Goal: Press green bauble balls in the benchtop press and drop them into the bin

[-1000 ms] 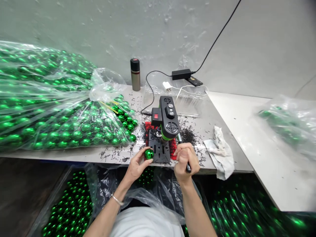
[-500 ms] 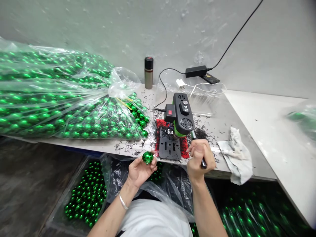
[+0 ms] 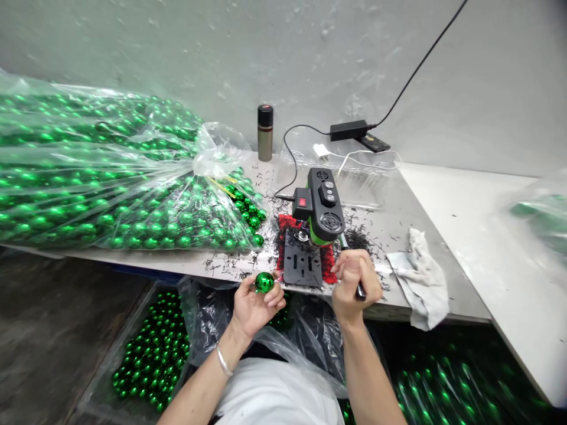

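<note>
A shiny green ball ornament [image 3: 264,282] sits between the fingers of my left hand [image 3: 254,304], just in front of the table's front edge. My right hand [image 3: 355,283] is wrapped round the black-ended lever handle [image 3: 360,291] of a small bench machine. That machine [image 3: 325,206] has a black top with two round vents, green sides and a side box with a red switch. Its slotted black base plate [image 3: 303,260] stands on a red mat [image 3: 328,263]. The machine's working end is partly hidden under its body.
A large clear bag of green balls [image 3: 146,177] fills the table's left. Behind are a bottle [image 3: 265,133], a power adapter [image 3: 351,130] and a clear plastic tray [image 3: 361,189]. A white cloth [image 3: 420,280] hangs over the edge. Below stands a bin of green balls [image 3: 153,348]. Black bits litter the table.
The ornament has turned slightly in my left hand, and its cap no longer faces me. My right hand stays on the lever. The whole view has shifted a little.
</note>
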### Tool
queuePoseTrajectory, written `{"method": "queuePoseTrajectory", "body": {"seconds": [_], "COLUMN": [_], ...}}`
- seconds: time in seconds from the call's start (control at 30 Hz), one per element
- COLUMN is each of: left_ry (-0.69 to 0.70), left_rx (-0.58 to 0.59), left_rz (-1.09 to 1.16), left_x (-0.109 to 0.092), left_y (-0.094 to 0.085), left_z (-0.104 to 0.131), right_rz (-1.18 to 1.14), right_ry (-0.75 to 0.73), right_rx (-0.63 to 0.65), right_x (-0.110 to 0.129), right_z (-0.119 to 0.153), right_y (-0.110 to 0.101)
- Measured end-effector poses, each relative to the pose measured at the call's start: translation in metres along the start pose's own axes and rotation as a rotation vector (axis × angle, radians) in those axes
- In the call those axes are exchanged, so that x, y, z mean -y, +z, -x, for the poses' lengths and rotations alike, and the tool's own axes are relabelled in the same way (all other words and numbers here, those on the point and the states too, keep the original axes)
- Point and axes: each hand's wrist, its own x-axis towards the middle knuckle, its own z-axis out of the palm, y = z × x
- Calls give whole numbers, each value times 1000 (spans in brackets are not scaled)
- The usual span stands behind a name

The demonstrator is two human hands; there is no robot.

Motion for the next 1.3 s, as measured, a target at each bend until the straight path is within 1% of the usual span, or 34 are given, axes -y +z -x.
{"method": "queuePoseTrajectory", "body": {"seconds": [0.23, 0.33, 0.4, 0.5, 0.57, 0.63, 0.7, 0.77, 0.83, 0.97, 1.07, 1.13, 1.23, 1.3], "left_ry": [1, -2, -8, 26, 105, 183, 226, 259, 318, 457, 568, 656, 757, 782], "left_rx": [47, 42, 25, -36, -115, -204, -275, -323, -338, -297, -251, -198, -124, -99], "left_rz": [-25, -70, -145, -375, -535, -618, -647, -703, -827, -1239, -1581, -1759, -1913, -1937], "left_x": [1, 1, -1, -7, -11, -15, -17, -17, -15, -6, -1, 2, 4, 5], "left_y": [-5, -9, -10, -7, -3, 1, 2, 0, -5, -12, -12, -11, -9, -8], "left_z": [-4, -4, -5, -10, -18, -29, -42, -56, -68, -82, -85, -85, -87, -88], "right_rz": [10, 24, 23, 23, 16, 2, -8, -8, -13, -19, -15, -10, 2, -1], "right_ry": [4, -1, -3, -7, -8, -7, -7, -10, -13, -12, -12, -11, 0, 1], "right_rx": [3, 5, 11, 18, 16, 13, 15, 21, 25, 31, 34, 36, 38, 44], "right_x": [1, 2, 2, 2, 1, 0, 0, 0, 1, 1, 1, 1, 1, 0], "right_z": [0, -1, -1, 0, 1, 2, 3, 3, 3, 3, 3, 4, 5, 5], "right_y": [0, 0, -1, -1, 0, 0, 0, 0, 0, 0, -1, -1, -1, -2]}}
